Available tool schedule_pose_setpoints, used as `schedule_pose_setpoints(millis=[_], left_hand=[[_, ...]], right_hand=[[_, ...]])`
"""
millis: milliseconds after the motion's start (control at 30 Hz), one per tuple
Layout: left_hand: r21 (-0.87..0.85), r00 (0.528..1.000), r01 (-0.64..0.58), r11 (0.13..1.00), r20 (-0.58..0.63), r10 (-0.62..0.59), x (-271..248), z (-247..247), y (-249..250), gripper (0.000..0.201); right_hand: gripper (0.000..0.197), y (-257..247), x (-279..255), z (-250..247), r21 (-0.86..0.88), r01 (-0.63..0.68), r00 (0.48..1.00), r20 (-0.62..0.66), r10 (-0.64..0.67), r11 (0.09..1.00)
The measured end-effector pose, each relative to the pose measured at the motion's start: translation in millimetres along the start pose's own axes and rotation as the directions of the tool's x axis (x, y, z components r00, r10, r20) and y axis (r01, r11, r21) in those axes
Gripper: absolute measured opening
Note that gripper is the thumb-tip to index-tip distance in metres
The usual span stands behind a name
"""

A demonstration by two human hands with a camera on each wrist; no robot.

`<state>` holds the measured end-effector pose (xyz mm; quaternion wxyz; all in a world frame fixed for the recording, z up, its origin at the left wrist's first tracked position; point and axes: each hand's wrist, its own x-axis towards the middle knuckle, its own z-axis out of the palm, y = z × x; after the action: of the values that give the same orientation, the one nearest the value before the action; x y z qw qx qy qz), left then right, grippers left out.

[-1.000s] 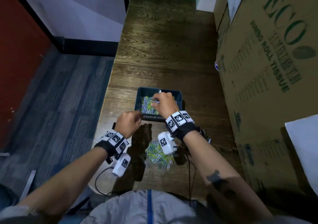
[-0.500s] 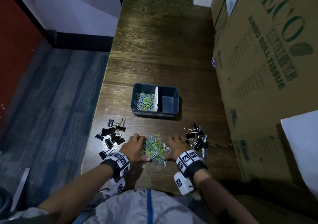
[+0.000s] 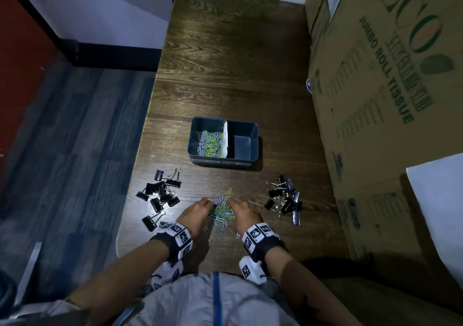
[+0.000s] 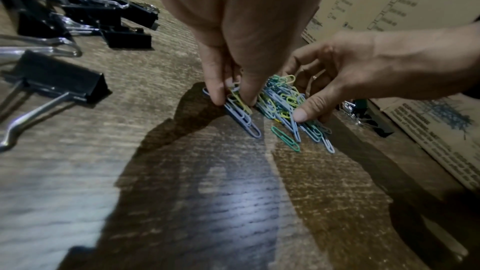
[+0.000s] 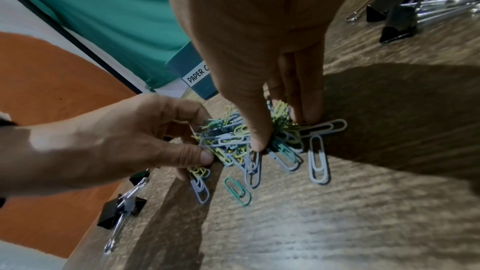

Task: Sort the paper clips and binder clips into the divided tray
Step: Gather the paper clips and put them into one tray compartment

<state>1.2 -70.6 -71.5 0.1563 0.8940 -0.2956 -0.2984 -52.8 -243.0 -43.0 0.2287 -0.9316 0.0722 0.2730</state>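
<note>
A dark blue divided tray (image 3: 253, 135) stands mid-table; its left compartment holds coloured paper clips (image 3: 208, 144), its right compartment shows only bare floor. Nearer me lies a loose pile of paper clips (image 3: 221, 210). My left hand (image 3: 209, 206) pinches clips at the pile's left side, seen between thumb and fingers of the left hand (image 4: 233, 98). My right hand (image 3: 231, 206) curls round the pile's right side, and in the wrist view the thumb and fingers of that right hand (image 5: 280, 130) dig into the clips. A few single clips (image 5: 318, 161) lie beside the pile.
Black binder clips lie in two heaps, a left heap (image 3: 160, 195) and a right heap (image 3: 285, 200). A large cardboard box (image 3: 375, 100) walls off the table's right side. The table's left edge (image 3: 140, 175) drops to the floor.
One second ago both hands were at the tray, the right one over the paper clip compartment. They came back to the table pile and have since drawn together, squeezing it narrower.
</note>
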Motion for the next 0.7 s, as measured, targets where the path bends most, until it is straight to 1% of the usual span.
schedule_pose_setpoints(millis=[67, 133, 167, 233, 300, 400, 467, 533, 633, 700], left_hand=[[-0.047, 1.0, 0.009, 0.999, -0.023, -0.01, -2.9, -1.2, -3.9, 0.034], [-0.066, 0.998, -0.002, 0.998, -0.057, -0.002, -5.3, -3.6, -6.4, 0.03], [-0.079, 0.997, -0.007, 0.997, -0.073, 0.001, -6.4, -5.3, -7.1, 0.028], [-0.108, 0.996, -0.007, 0.994, -0.091, -0.002, -8.6, -10.2, -8.7, 0.024], [-0.135, 0.995, -0.009, 0.991, -0.098, -0.005, -10.7, -17.3, -10.4, 0.019], [-0.191, 0.992, -0.028, 0.981, -0.129, 0.004, -13.1, -29.3, -13.5, 0.019], [-0.221, 0.986, -0.046, 0.974, -0.169, 0.009, -13.6, -42.0, -12.6, 0.012], [-0.201, 0.971, -0.093, 0.975, -0.234, 0.045, -11.7, -58.8, -10.6, 0.005], [-0.157, 0.946, -0.142, 0.977, -0.312, 0.087, -4.6, -95.1, -4.6, 0.006], [-0.15, 0.921, -0.163, 0.975, -0.379, 0.095, 5.6, -123.3, 0.6, 0.006]], right_hand=[[0.05, 0.2, -3.2, -5.5, 0.001, -0.002, 1.0, -0.018, 0.002, 1.0], [0.045, 0.4, -2.4, -10.1, -0.008, -0.032, 0.999, -0.028, 0.032, 0.999], [0.044, -0.8, -1.8, -12.6, 0.008, -0.065, 0.998, -0.019, 0.066, 0.998], [0.035, -3.2, -0.3, -18.1, 0.021, -0.142, 0.99, 0.003, 0.142, 0.99], [0.028, -3.8, 0.9, -23.8, 0.015, -0.189, 0.981, 0.041, 0.188, 0.982], [0.021, 2.8, 3.0, -28.1, -0.015, -0.179, 0.983, 0.049, 0.179, 0.984], [0.021, 5.4, 2.9, -30.7, -0.016, -0.161, 0.986, 0.031, 0.161, 0.987], [0.018, 3.3, 2.0, -35.3, 0.025, -0.16, 0.987, 0.011, 0.16, 0.987], [0.013, -0.8, 3.5, -43.2, 0.098, -0.145, 0.989, -0.013, 0.147, 0.985], [0.013, -4.2, 4.8, -51.0, 0.112, -0.111, 0.994, -0.011, 0.113, 0.988]])
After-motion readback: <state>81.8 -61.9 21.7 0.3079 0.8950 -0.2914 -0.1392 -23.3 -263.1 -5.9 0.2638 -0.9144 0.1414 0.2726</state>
